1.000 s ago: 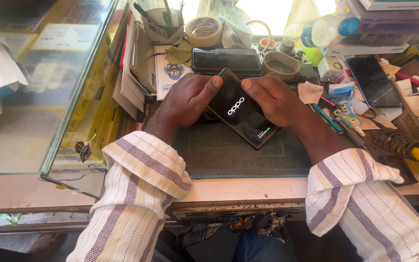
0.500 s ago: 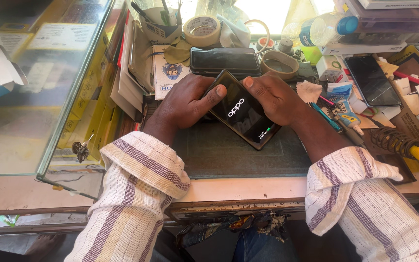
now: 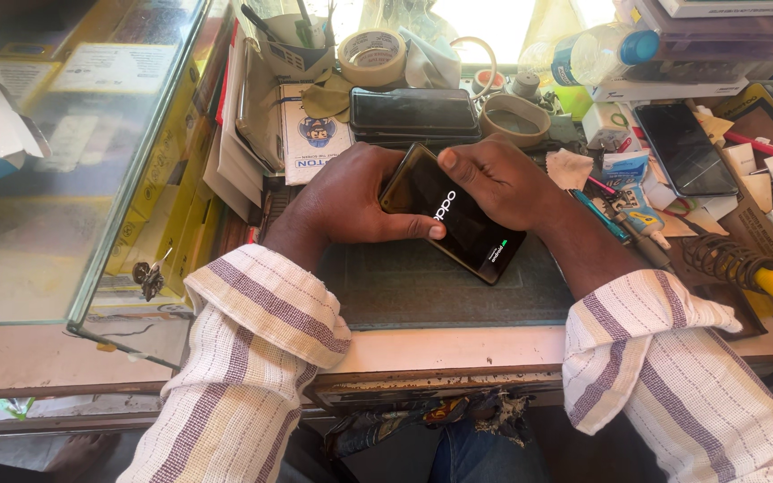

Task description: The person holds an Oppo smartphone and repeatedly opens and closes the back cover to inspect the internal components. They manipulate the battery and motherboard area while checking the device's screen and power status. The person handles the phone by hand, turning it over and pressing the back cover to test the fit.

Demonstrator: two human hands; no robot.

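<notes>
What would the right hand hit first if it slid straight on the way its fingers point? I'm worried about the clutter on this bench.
The right hand points up-left across the held phone, so it would likely meet the left hand first, though depth is unclear.

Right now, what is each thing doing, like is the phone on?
Black phone: screen lit, tilted, held over the mat.
Left hand: gripping the phone's edge.
Right hand: gripping its top.
Second phone: screen dark, lying flat.
Tape roll: lying flat.
Plastic bottle: capped, on its side.
</notes>
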